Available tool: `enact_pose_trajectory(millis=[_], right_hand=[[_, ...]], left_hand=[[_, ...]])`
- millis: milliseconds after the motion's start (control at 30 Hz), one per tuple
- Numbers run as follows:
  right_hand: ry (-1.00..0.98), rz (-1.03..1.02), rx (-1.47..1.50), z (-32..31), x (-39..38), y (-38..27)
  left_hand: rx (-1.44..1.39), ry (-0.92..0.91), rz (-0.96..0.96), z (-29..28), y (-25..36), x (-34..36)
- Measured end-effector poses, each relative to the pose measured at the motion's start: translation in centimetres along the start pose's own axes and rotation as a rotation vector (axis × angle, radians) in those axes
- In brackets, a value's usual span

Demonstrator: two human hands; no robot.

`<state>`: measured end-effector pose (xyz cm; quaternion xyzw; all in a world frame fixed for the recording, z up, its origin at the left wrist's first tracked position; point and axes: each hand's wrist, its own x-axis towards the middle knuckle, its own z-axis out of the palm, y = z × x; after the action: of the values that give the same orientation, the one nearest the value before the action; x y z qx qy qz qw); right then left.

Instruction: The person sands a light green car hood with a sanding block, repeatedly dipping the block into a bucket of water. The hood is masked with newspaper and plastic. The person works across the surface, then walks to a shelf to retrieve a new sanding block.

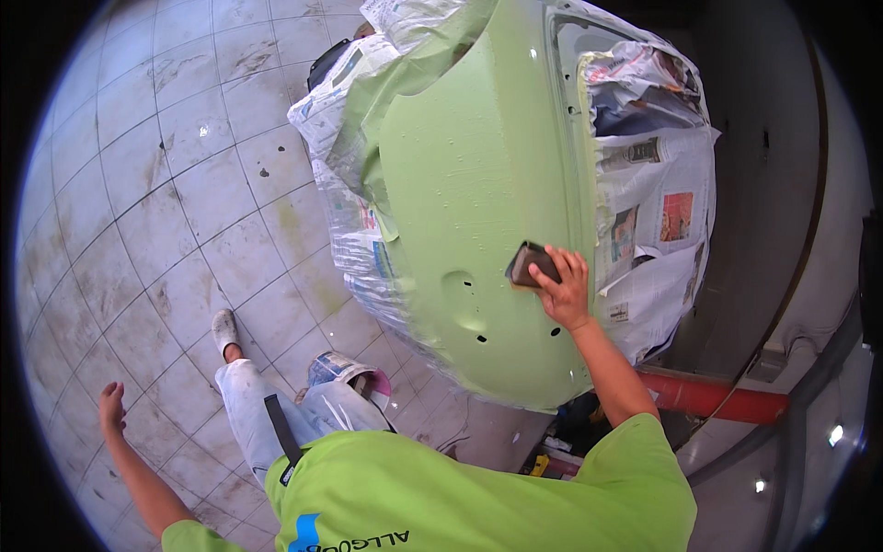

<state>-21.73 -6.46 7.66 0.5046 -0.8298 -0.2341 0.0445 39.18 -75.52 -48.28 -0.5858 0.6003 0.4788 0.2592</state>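
My right hand [569, 293] grips a dark sanding block [533, 264], thumb and fingers around its near right side. The block rests against a pale green car body panel [441, 175], wet with scattered drops. Just below it, the panel has a round recess [467, 299] with small dark holes. Out to the far left, away from the car, my left hand [111, 405] hangs in the air over the floor. Its fingers are loosely curled with the thumb apart, and nothing shows in it.
Newspaper and clear film masking [658, 198] covers the car's right side, and more masking [354, 212] runs along its left edge. A paint-stained bucket [342, 370] stands by my leg on the tiled floor [198, 212]. A red beam [713, 394] lies at the right.
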Motion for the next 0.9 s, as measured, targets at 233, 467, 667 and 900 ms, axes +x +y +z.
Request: enact_pose_trajectory(millis=[233,467,667,900], right_hand=[[0.209,-0.051,-0.087,0.8,32.9,5.9],[0.164,-0.044,0.017,1.6,10.8,0.8],[-0.015,-0.082,0.002,-0.8,2.9,1.0],[0.217,0.089,-0.103,0.4,36.2,7.2]], left_hand=[[-0.033,-0.108,0.736,13.5,31.5,-5.4],[-0.081,0.245,0.426,-1.5,2.3,2.1],[-0.064,0.020,-0.088,-3.4,-9.5,-2.7],[-0.004,-0.022,0.598,13.7,23.9,-2.8]])
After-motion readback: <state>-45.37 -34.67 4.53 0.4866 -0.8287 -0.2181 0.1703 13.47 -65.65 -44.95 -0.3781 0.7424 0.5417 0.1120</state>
